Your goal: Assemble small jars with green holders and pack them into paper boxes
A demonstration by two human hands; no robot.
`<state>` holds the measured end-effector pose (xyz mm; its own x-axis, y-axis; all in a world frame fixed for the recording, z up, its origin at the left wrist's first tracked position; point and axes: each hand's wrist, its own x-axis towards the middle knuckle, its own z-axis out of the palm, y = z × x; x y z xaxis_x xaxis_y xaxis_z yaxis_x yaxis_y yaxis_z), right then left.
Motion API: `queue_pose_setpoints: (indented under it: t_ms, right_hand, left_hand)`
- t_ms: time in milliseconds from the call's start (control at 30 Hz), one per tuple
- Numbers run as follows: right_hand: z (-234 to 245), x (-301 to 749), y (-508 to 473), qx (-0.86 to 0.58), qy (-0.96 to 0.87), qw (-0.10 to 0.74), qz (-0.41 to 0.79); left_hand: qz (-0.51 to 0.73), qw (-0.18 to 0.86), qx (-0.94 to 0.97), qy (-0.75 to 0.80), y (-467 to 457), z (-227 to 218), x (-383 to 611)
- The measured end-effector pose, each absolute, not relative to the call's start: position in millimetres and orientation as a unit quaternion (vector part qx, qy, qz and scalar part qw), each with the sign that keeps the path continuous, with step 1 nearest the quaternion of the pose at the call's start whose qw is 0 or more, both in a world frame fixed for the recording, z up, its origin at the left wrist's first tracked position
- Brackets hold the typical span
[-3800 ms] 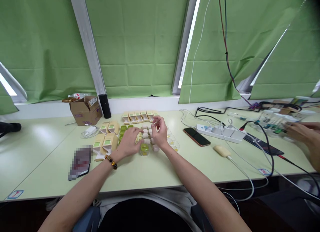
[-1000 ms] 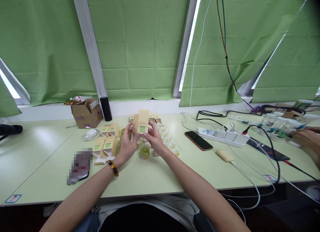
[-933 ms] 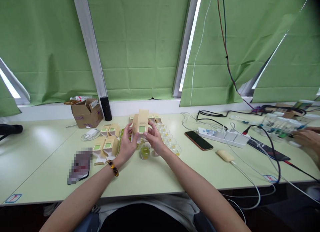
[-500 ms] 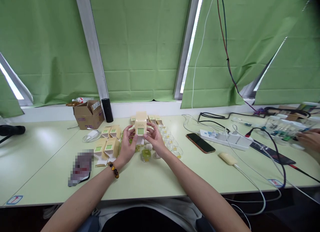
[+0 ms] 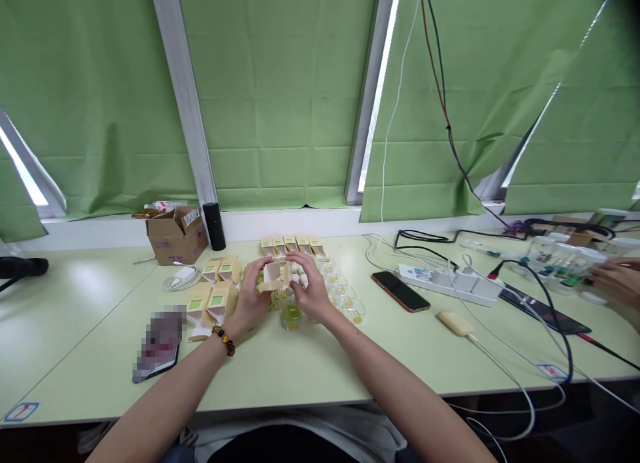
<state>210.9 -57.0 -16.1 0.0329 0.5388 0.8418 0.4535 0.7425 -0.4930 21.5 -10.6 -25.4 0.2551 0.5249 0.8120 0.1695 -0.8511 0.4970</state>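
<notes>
Between my two hands is a small cream cardboard box (image 5: 277,275), tipped so that its hollow inside faces me. My left hand (image 5: 254,293) grips its left side, and my right hand (image 5: 311,291) grips its right side. Just below them on the table stands a small clear container with a green lid (image 5: 291,316). Clear plastic cups (image 5: 345,293) with yellow bits sit in rows right of my right hand. Cream boxes with green windows (image 5: 214,300) stand beside my left wrist, and a row of similar boxes (image 5: 293,244) lines up behind my hands.
A brown carton (image 5: 177,238) and a black cylinder (image 5: 214,227) stand by the wall. To the right lie a phone (image 5: 400,291), a power strip (image 5: 450,282), a cream mouse-shaped item (image 5: 455,322) and tangled cables. Another person's hand (image 5: 617,280) is at clear jars (image 5: 563,260), far right.
The cream box has been lowered slightly and tipped over, so its hollow inside shows instead of its green-windowed front. Both hands keep hold of it.
</notes>
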Motion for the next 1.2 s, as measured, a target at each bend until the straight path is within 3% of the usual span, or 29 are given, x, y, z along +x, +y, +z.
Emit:
queue_pose_setpoints:
  t_ms: [167, 300, 600, 1000, 1100, 1200]
  right_hand:
    - [-27.9, 212.0, -53.9, -0.343, -0.720, 0.593, -0.109]
    - [-32.8, 212.0, -51.3, -0.318, -0.723, 0.586, -0.183]
    - [-21.3, 213.9, -55.1, -0.317, -0.688, 0.584, -0.290]
    - [-17.8, 215.3, -56.6, -0.319, -0.674, 0.596, -0.296]
    - [-15.0, 215.9, -57.8, -0.320, -0.671, 0.603, -0.290]
    - [-12.4, 215.7, -59.1, -0.326, -0.664, 0.617, -0.269]
  left_hand:
    - [0.598, -0.071, 0.771, 0.205, -13.5, -21.8, 11.6]
    - [0.615, -0.186, 0.745, 0.182, -14.5, -21.0, 8.2]
    - [0.617, -0.255, 0.732, 0.133, -15.9, -18.3, 6.2]
    - [0.642, -0.197, 0.728, 0.137, -12.1, -20.7, 8.0]
    - [0.640, -0.074, 0.754, 0.131, -13.0, -17.4, 9.3]
    - [0.624, 0.152, 0.752, 0.145, -11.6, -17.4, 13.3]
